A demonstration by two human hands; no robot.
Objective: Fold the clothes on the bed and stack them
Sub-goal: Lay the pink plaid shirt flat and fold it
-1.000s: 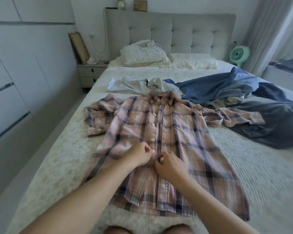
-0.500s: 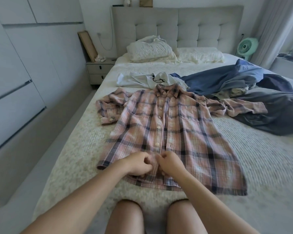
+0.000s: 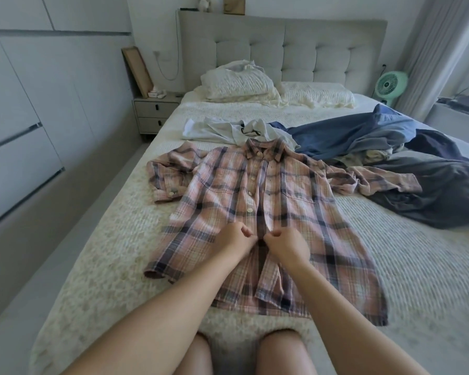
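Observation:
A pink plaid shirt (image 3: 295, 201) lies front up, spread flat on the bed (image 3: 404, 266), collar toward the headboard and both sleeves out to the sides. My left hand (image 3: 234, 236) pinches the left edge of the button placket at mid-length. Just beside it, my right hand (image 3: 287, 246) pinches the right edge of the placket. Below my hands the shirt front gapes apart. Behind the collar lies a crumpled white garment (image 3: 228, 131). A blue garment (image 3: 349, 136) and a dark grey one (image 3: 439, 196) lie heaped at the right.
Two pillows (image 3: 238, 83) lean at the grey headboard. A nightstand (image 3: 155, 112) stands left of the bed and a green fan (image 3: 390, 85) at the right. My knees (image 3: 255, 353) touch the bed's foot edge.
My view has pulled back and my knees have come into sight. Both hands stay together at the placket and moved down it, then a little back up toward the collar.

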